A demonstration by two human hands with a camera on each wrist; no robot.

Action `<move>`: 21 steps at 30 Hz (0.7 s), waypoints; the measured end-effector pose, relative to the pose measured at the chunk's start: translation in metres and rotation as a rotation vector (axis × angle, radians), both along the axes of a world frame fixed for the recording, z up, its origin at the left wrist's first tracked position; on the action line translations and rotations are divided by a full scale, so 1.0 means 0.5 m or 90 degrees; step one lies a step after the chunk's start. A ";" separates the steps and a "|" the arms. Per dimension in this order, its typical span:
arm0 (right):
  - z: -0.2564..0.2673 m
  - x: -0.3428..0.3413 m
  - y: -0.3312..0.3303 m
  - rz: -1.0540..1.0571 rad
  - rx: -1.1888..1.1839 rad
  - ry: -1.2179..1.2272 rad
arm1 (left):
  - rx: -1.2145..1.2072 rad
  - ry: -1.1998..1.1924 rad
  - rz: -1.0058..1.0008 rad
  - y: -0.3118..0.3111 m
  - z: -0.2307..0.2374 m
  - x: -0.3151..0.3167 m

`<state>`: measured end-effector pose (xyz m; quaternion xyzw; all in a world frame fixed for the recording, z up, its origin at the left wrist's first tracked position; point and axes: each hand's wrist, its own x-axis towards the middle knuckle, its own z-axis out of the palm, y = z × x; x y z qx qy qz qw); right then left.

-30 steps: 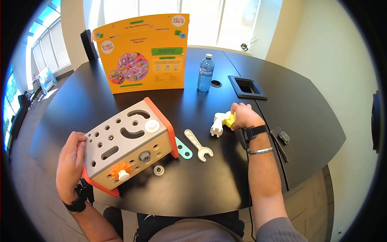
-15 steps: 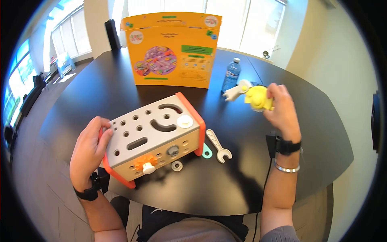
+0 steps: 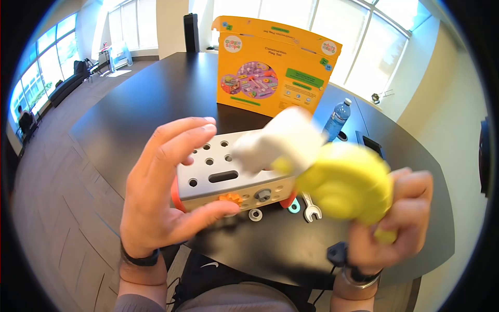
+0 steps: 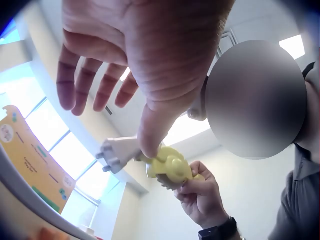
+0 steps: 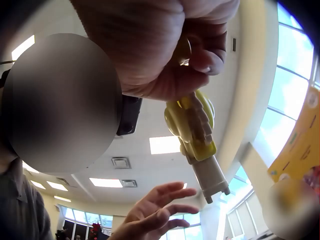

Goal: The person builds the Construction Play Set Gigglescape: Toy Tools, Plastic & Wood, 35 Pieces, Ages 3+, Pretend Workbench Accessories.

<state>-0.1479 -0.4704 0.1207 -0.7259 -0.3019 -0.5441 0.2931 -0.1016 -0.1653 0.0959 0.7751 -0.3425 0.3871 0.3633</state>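
Note:
My right hand (image 3: 400, 229) grips a yellow toy piece (image 3: 348, 179) by its small end, fingers curled round it. A white pronged part is joined to its far side, seen clearly in the left wrist view, where the yellow body shows a round boss and a toothed edge. My left hand (image 3: 161, 187) is raised with thumb and fingers spread, holding nothing. Behind it stands the grey-topped toy workbench box (image 3: 200, 171), partly hidden by the hand and the toy. An orange gear (image 3: 231, 198) and a grey bolt (image 3: 263, 195) sit on its front panel.
On the dark table lie a washer (image 3: 255, 215), a teal strip (image 3: 294, 206) and a toy wrench (image 3: 312, 212). Farther back stand the orange packaging box (image 3: 260, 57) and a water bottle (image 3: 338, 118). A dark cable hangs from the right wrist.
My right hand has lifted the yellow-and-white piece off the table and brought it close to my head. My left hand has let go of the workbench box and risen, fingers spread. The head view has turned left.

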 end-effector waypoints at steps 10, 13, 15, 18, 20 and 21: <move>-0.070 -0.030 0.098 0.346 -0.145 0.137 | 0.031 -0.088 0.078 0.061 -0.012 0.056; -0.075 0.009 0.120 0.330 -0.158 0.074 | -0.371 0.216 -0.179 0.101 -0.070 0.115; -0.074 0.014 0.112 0.281 -0.174 0.087 | -0.424 0.262 -0.176 0.125 -0.093 0.161; -0.085 0.037 0.104 0.242 -0.180 0.133 | -0.424 0.296 -0.126 0.122 -0.099 0.172; -0.089 0.047 0.102 0.229 -0.180 0.154 | -0.333 0.337 -0.128 0.129 -0.108 0.180; -0.093 0.052 0.102 0.215 -0.189 0.178 | -0.346 0.369 -0.116 0.117 -0.102 0.175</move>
